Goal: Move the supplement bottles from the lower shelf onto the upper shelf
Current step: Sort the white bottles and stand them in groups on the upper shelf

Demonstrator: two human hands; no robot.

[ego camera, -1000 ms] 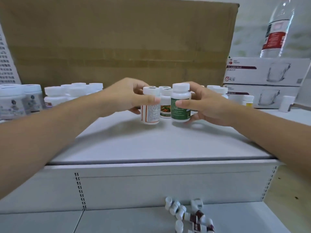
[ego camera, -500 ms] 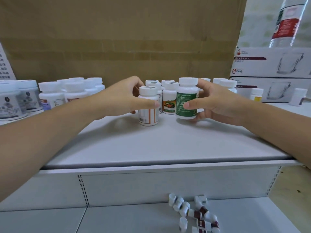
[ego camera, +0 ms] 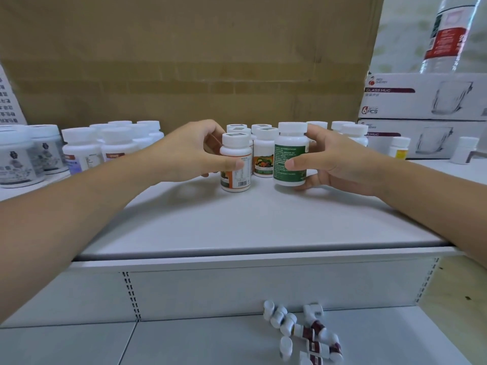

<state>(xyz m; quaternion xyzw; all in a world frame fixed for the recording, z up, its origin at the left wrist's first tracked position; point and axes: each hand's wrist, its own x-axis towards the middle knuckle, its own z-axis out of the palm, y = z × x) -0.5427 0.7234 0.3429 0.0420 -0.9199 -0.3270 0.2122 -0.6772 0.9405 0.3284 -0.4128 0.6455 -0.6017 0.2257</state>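
Observation:
On the upper shelf my left hand grips a white bottle with an orange label, thumb across its front. My right hand grips a white bottle with a green label, which stands upright on the shelf. Both bottles stand in front of a cluster of similar white-capped bottles. On the lower shelf, several small white bottles with dark red labels lie on their sides.
More white bottles and larger jars line the upper shelf at left. A big cardboard box forms the back. Glass mug boxes stack at right with a clear plastic bottle on top.
Both hands with their bottles have stayed on the upper shelf, shifting slightly; the orange-label bottle now sits a bit further from the green one. The view moved closer.

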